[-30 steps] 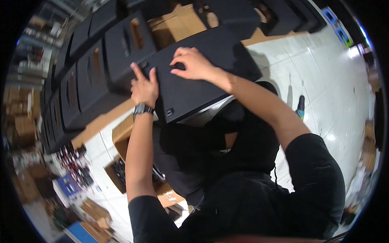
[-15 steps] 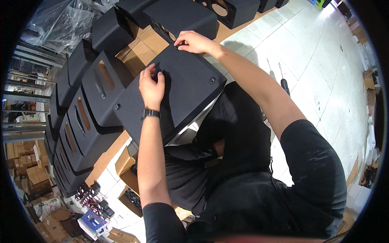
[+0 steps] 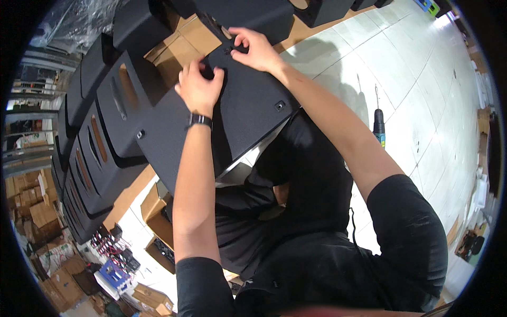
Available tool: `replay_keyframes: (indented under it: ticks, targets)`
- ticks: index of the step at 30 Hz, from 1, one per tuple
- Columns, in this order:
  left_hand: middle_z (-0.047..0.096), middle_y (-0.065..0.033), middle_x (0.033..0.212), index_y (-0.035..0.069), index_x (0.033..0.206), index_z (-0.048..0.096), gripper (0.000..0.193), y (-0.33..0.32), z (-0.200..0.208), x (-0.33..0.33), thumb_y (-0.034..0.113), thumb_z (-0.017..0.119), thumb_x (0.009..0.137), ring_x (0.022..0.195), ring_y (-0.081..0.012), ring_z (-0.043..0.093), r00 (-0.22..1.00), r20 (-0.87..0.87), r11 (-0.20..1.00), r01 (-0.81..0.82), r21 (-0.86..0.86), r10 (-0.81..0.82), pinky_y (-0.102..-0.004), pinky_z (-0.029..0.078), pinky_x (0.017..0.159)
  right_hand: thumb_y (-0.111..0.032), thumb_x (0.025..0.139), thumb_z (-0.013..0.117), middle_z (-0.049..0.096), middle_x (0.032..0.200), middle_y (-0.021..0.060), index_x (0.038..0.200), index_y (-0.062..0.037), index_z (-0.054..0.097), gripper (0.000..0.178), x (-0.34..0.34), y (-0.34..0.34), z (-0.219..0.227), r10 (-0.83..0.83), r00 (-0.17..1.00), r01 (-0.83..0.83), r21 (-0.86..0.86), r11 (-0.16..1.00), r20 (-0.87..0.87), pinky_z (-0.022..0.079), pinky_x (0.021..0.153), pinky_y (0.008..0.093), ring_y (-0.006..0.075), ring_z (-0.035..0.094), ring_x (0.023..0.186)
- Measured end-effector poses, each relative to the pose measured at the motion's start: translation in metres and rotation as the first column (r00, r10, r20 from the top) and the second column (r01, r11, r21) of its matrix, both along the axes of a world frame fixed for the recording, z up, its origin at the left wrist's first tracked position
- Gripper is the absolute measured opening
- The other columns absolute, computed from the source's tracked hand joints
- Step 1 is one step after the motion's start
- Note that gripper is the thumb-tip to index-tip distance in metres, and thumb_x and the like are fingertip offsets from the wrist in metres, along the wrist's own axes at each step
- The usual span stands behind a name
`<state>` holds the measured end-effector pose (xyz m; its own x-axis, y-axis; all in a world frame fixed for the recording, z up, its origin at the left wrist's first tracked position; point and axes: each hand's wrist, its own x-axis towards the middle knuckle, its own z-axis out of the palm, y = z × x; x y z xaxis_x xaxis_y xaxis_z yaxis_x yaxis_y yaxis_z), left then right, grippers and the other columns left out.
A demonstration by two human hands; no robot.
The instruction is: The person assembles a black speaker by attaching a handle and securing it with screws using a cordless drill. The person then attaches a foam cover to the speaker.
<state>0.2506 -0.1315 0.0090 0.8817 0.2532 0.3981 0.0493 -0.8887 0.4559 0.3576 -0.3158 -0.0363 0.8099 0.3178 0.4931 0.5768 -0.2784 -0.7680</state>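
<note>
A black textured speaker cabinet point(image 3: 248, 100) lies tilted across in front of my legs, one broad panel facing up. Small dark fittings sit near its corners, one at the near right point(image 3: 280, 106) and another at the left point(image 3: 141, 134). My left hand point(image 3: 200, 90), with a watch on the wrist, is over the panel's far left edge, thumb and fingers apart; some fingertips are hidden. At the far corner is my right hand point(image 3: 255, 51), its thumb and curled fingers apart beside a small black piece point(image 3: 228, 51) on the panel. I see nothing between its fingers.
More black cabinets point(image 3: 119, 98) with slots and handles stand in a row at left and behind. A power drill point(image 3: 379, 127) lies on the tiled floor at right. Open cartons point(image 3: 158, 224), wired parts point(image 3: 108, 240) and a blue-and-white container point(image 3: 113, 277) are at lower left.
My right hand's thumb and fingers have spread apart at the far corner, uncovering the small black piece. My left hand has shifted slightly right on the panel. The view has moved a little.
</note>
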Motion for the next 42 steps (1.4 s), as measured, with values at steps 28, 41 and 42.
replay_keyframes:
  ticks: [28,41,42]
  targets:
    - [0.077,-0.0076,0.111,0.0,0.129,0.071,0.036,0.065,0.026,0.001,0.019,0.075,0.099,0.102,-0.0135,0.07,0.864,0.183,0.677,0.485,-0.554,-0.469,-0.0285,0.056,0.091,-0.026,0.101,0.054,0.068,0.133,0.0233,0.146,-0.0122,0.061,0.047,0.009,-0.021,-0.014,-0.206,0.886,0.429,-0.563,0.707,0.416,0.049,0.109,0.0501,0.0397,0.062,0.127]
    - [0.067,-0.0068,0.135,0.027,0.149,0.062,0.057,0.26,0.024,-0.151,0.004,0.069,0.098,0.124,-0.0258,0.066,0.922,-0.288,0.947,0.302,0.11,-0.26,-0.0414,0.057,0.105,-0.015,0.098,0.055,0.075,0.11,0.0207,0.133,-0.0054,0.068,0.038,-0.009,0.0,0.018,-0.203,0.853,0.462,-0.515,0.722,0.48,0.06,0.084,0.0527,0.0427,0.074,0.091]
    - [0.067,-0.007,0.135,0.028,0.15,0.061,0.058,0.263,0.02,-0.154,0.003,0.069,0.098,0.122,-0.0257,0.067,0.918,-0.292,0.945,0.309,0.11,-0.266,-0.0407,0.058,0.104,-0.015,0.098,0.055,0.075,0.11,0.0207,0.133,-0.0055,0.068,0.039,-0.01,0.001,0.016,-0.197,0.85,0.462,-0.51,0.726,0.488,0.06,0.083,0.0526,0.0426,0.074,0.091]
